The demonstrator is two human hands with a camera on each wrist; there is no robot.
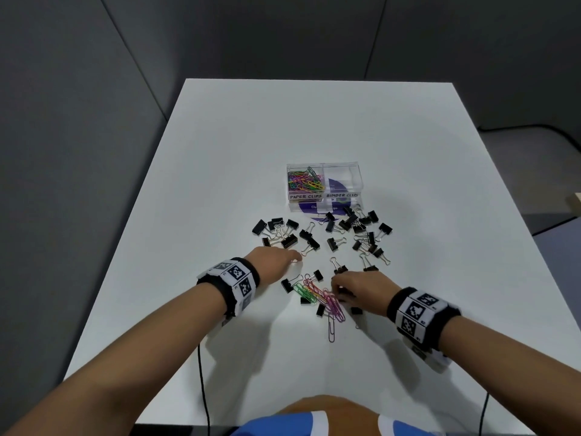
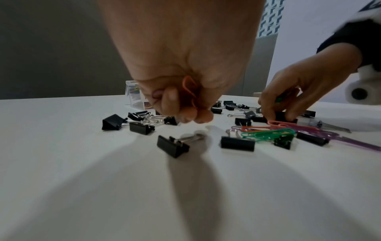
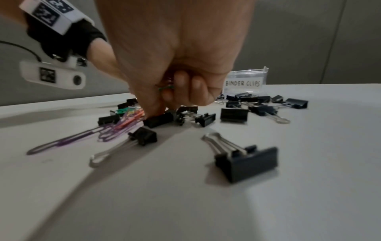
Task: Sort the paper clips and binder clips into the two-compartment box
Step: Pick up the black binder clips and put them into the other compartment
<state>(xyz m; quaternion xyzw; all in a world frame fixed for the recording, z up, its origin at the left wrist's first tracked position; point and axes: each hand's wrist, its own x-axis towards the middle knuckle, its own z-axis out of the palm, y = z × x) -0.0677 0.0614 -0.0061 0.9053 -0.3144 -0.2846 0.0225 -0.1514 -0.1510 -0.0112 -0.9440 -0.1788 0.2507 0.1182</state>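
A clear two-compartment box (image 1: 325,166) stands mid-table, labelled PAPER CLIPS on the left and BINDER CLIPS on the right. Coloured paper clips fill its left half; the right half looks bare. Several black binder clips (image 1: 289,241) lie scattered in front of it. A bunch of coloured paper clips (image 1: 323,298) lies between my hands. My left hand (image 1: 284,256) has its fingers curled round an orange paper clip (image 2: 188,91). My right hand (image 1: 342,286) holds coloured paper clips (image 3: 164,88) in curled fingers, its fingertips down beside a black binder clip (image 3: 158,120).
The white table (image 1: 314,127) has bare room behind the box and along both sides. Grey partition walls stand behind and to the left. A thin black cable (image 1: 202,391) hangs over the near edge, another (image 1: 482,413) at the right.
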